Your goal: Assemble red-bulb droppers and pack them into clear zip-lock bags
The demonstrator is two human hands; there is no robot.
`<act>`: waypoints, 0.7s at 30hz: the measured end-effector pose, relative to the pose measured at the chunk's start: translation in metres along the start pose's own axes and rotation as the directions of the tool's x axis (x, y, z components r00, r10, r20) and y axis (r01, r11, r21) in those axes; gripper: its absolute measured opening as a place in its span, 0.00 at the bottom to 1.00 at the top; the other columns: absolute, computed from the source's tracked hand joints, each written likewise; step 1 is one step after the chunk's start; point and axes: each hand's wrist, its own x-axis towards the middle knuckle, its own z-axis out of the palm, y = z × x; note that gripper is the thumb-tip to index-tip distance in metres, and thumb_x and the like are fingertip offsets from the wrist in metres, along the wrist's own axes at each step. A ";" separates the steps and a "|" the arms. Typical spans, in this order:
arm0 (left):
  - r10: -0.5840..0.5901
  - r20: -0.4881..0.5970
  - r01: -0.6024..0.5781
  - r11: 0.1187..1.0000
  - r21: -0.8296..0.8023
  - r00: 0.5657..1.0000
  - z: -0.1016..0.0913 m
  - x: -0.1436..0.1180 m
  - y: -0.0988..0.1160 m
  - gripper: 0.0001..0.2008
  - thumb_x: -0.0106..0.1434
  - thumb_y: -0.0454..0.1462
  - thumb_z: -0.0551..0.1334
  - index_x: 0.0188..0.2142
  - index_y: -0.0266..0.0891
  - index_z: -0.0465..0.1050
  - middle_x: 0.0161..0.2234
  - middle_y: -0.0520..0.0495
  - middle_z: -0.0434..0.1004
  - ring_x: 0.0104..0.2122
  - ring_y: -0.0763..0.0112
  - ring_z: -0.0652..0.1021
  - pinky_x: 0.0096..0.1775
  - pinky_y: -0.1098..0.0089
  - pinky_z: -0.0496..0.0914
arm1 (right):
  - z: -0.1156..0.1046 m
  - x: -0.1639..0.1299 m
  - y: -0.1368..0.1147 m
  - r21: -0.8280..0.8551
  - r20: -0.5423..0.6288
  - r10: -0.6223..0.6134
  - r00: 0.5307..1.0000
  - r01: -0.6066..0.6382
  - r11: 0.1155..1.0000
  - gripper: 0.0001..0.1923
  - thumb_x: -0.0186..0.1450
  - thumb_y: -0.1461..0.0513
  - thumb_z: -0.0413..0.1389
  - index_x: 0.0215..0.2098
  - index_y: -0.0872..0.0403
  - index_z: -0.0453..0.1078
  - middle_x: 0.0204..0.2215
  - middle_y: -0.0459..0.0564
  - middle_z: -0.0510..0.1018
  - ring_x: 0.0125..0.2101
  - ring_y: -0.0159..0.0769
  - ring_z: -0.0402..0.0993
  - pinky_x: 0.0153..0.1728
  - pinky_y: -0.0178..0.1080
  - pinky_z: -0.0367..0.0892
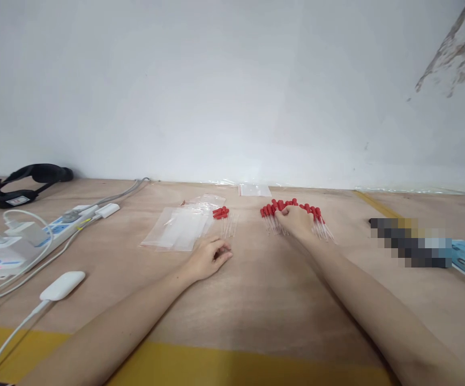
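Right hand (pixel 297 221) hiding some droppers (pixel 280 210)

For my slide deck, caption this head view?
Right hand on a pile of red-capped droppers; left hand rests near clear zip bags.

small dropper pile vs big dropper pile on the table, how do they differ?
The small dropper pile holds only a few pieces; the big dropper pile holds many more and spreads wider. The small pile lies untouched beside the clear bags, just ahead of the left hand; the big pile has the right hand resting on it. Both are clear tubes with red bulbs, lying flat on the wooden table.
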 end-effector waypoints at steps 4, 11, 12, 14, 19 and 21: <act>-0.001 0.003 0.001 1.000 -0.009 1.000 0.000 0.001 -0.002 0.08 0.59 0.39 0.56 0.34 0.38 0.70 0.28 0.50 0.68 0.28 0.73 0.71 0.31 0.72 0.65 | 0.016 0.003 -0.003 -0.061 0.007 0.017 1.000 -0.017 0.998 0.14 0.57 0.55 0.48 0.23 0.54 0.70 0.26 0.50 0.76 0.32 0.42 0.70 0.40 0.46 0.50; -0.014 -0.001 0.014 1.000 -0.027 1.000 0.001 0.000 -0.001 0.07 0.58 0.38 0.57 0.34 0.38 0.70 0.29 0.49 0.69 0.28 0.73 0.71 0.31 0.72 0.65 | 0.018 -0.018 -0.021 -0.078 -0.052 -0.194 0.980 0.190 0.979 0.16 0.60 0.55 0.44 0.28 0.55 0.68 0.27 0.51 0.76 0.30 0.38 0.69 0.42 0.46 0.49; -0.024 -0.004 0.024 0.999 -0.032 1.000 0.001 0.000 0.000 0.07 0.58 0.38 0.57 0.33 0.38 0.70 0.29 0.50 0.69 0.28 0.73 0.71 0.31 0.72 0.65 | 0.020 -0.023 -0.027 -0.060 -0.021 -0.236 0.972 0.234 0.970 0.15 0.61 0.55 0.45 0.28 0.55 0.68 0.28 0.51 0.76 0.31 0.39 0.69 0.42 0.45 0.50; -0.063 -0.017 0.062 0.997 -0.039 0.998 0.000 0.002 0.000 0.06 0.58 0.39 0.57 0.31 0.38 0.70 0.28 0.50 0.69 0.26 0.73 0.70 0.30 0.72 0.64 | 0.026 -0.031 -0.041 -0.002 0.090 -0.278 0.956 0.280 0.960 0.13 0.60 0.56 0.46 0.30 0.55 0.69 0.30 0.52 0.76 0.34 0.39 0.70 0.39 0.41 0.55; -0.198 -0.181 0.222 0.968 0.121 0.963 -0.013 0.033 -0.018 0.10 0.57 0.41 0.56 0.24 0.38 0.66 0.25 0.50 0.67 0.27 0.70 0.70 0.31 0.70 0.64 | 0.049 -0.036 -0.072 0.041 0.222 -0.238 0.945 0.235 0.971 0.16 0.60 0.53 0.47 0.35 0.55 0.70 0.36 0.56 0.75 0.38 0.42 0.70 0.34 0.38 0.60; -0.312 -0.227 0.354 0.919 0.175 0.923 -0.019 0.056 -0.033 0.10 0.56 0.41 0.57 0.24 0.38 0.67 0.26 0.48 0.69 0.30 0.67 0.71 0.35 0.69 0.64 | 0.055 -0.033 -0.080 0.027 0.236 -0.203 0.950 0.202 0.979 0.20 0.59 0.50 0.47 0.38 0.57 0.69 0.37 0.58 0.75 0.38 0.44 0.70 0.34 0.40 0.62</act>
